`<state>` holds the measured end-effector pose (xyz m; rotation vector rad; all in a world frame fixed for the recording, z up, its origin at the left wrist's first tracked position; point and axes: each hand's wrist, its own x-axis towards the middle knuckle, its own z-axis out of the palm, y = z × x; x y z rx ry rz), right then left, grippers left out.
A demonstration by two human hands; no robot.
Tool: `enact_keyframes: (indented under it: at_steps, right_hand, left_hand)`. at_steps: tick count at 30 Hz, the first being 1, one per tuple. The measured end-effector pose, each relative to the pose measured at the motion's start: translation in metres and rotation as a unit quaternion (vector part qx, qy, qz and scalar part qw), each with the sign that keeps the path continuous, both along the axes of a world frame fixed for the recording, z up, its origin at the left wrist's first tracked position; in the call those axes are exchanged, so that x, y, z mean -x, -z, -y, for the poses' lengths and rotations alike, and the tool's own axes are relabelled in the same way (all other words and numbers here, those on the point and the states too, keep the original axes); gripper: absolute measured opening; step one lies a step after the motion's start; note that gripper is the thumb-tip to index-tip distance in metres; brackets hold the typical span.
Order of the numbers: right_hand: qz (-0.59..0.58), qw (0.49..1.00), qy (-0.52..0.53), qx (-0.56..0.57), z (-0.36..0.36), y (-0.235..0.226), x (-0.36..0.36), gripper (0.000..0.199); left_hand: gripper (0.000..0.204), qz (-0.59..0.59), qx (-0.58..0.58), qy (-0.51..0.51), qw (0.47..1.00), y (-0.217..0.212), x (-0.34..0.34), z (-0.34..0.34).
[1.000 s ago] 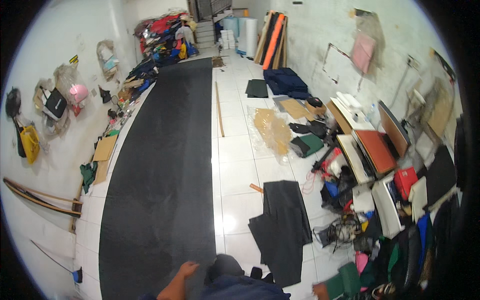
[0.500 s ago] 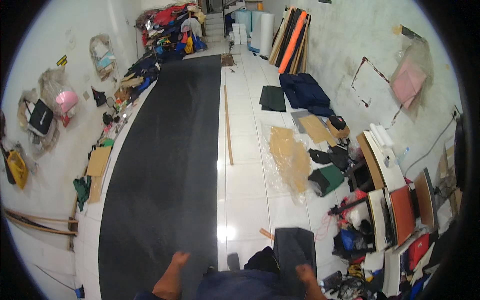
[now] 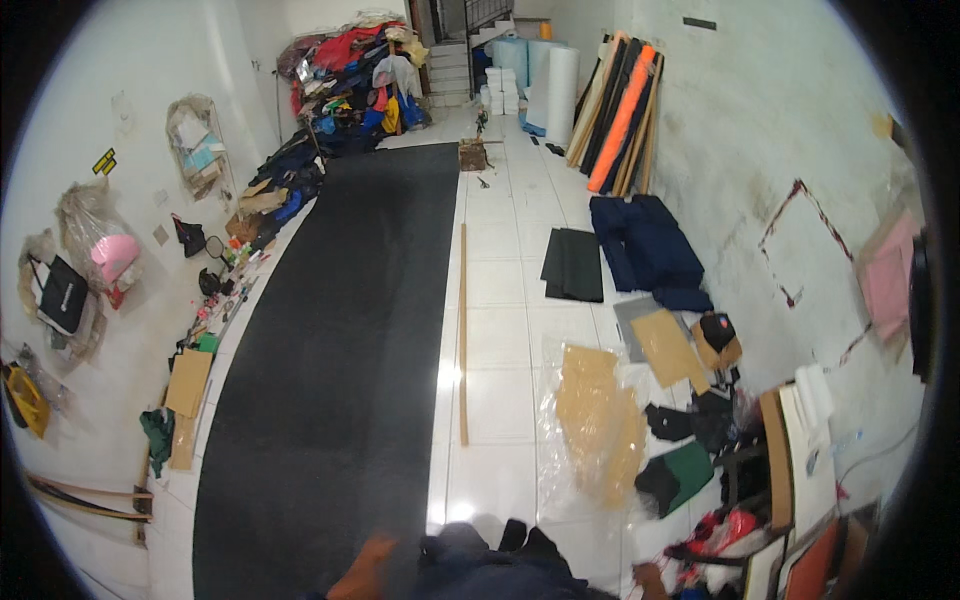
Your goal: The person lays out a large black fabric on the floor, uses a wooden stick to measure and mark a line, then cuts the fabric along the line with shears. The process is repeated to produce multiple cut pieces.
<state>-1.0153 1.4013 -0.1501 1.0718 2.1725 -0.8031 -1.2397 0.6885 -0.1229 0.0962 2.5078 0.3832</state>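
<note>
At the lower edge, my left hand hangs over a long strip of black fabric spread along the tiled floor. That hand is blurred, its fingers cannot be made out, and no object shows in it. My right hand is low at the right, partly cut off by the frame edge, closest to a heap of red and dark scraps. Its fingers are hidden too. A long wooden stick lies on the tiles beside the strip's right edge.
Brown paper patterns in clear plastic lie right of the stick. Farther off are folded dark green cloth, navy bundles and leaning fabric rolls. A clothes pile fills the far left. Boards stand at right.
My view has tilted up and shifted, so floor things appear lower. Both hands sit lower in the picture. The folded dark cloth near my right hand has left the view.
</note>
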Motion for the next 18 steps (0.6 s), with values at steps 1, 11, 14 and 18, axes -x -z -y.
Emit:
enact_keyframes:
  at_steps: [1,11,14,18]
  right_hand:
    - [-0.034,0.997,0.015,-0.061,-0.057,-0.013,0.043,0.034]
    - [-0.402,0.915,0.037,0.007,-0.145,-0.082,0.633,0.034]
    - [-0.244,0.966,0.035,0.077,-0.147,-0.021,0.628,0.027]
    - [-0.002,0.995,-0.016,0.103,-0.121,0.011,0.619,0.022]
  left_hand:
    - [0.035,0.113,-0.022,-0.084,0.990,0.017,0.013,-0.024]
    - [0.048,0.205,0.049,-0.150,0.966,0.016,0.277,-0.065]
    - [0.052,0.147,0.011,-0.235,0.961,-0.005,0.462,-0.143]
    - [0.054,-0.002,-0.175,-0.273,0.946,-0.110,0.715,-0.247]
